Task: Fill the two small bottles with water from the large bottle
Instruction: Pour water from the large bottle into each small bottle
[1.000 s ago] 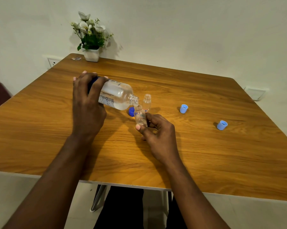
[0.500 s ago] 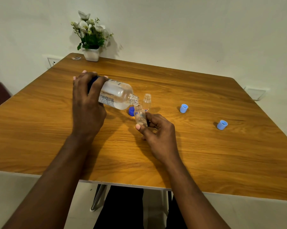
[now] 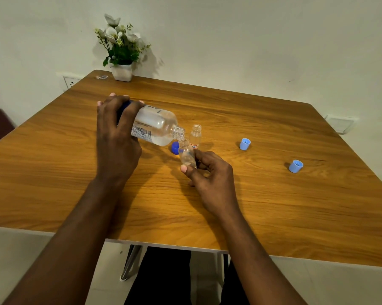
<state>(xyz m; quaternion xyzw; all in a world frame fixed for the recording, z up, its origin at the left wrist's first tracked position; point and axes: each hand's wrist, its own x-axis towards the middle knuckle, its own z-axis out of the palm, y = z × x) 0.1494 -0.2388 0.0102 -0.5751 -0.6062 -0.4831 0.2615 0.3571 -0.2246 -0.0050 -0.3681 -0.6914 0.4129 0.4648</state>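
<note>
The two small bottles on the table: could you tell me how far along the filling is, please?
Done: all three caps are off and lie on the table. In hand: the left hand tips the large bottle onto the mouth of the small bottle in the right hand; its level is unclear. Left: the second small bottle stands behind, apparently empty.

**Count on my worktop**

I count one large bottle (image 3: pixel 156 127), two small bottles (image 3: pixel 187 154) (image 3: pixel 195 137), two light blue caps (image 3: pixel 244 143) (image 3: pixel 295 166), one dark blue cap (image 3: pixel 175 148), and one flower pot (image 3: pixel 122 72).
</note>
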